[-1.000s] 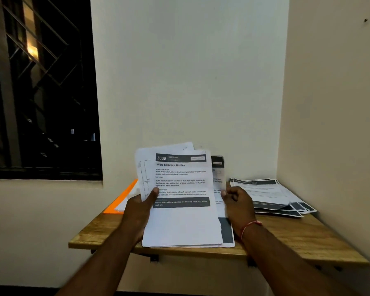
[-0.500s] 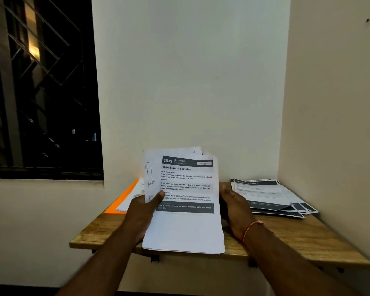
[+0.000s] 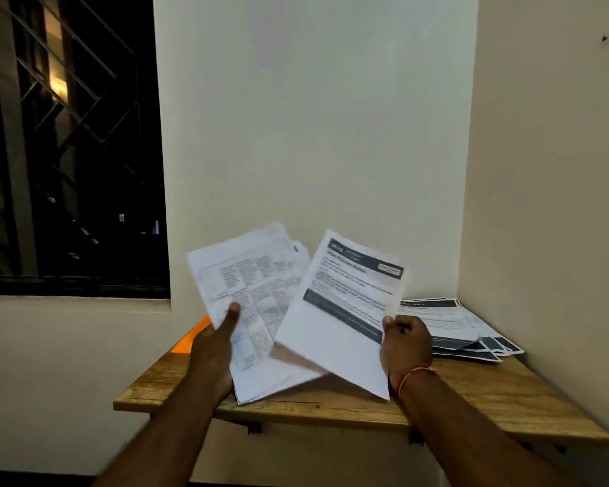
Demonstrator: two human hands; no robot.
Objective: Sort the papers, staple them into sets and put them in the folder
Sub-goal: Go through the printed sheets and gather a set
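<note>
My left hand grips a stack of printed papers, thumb on the top page, which shows a table. My right hand pinches the right edge of a single sheet with a dark header and a dark band, lifted off the stack and tilted to the right. Both are held above the wooden shelf. A fanned pile of sheets with dark headers lies at the shelf's back right. An orange folder peeks out behind my left hand.
The shelf is mounted in a corner, with a white wall behind and a wall close on the right. A dark barred window fills the left. Metal brackets show under the shelf's front edge.
My right hand has taken hold of the top sheet and pulled it right, off the stack. The left hand tilted the remaining stack to the left, and a table page now shows on top.
</note>
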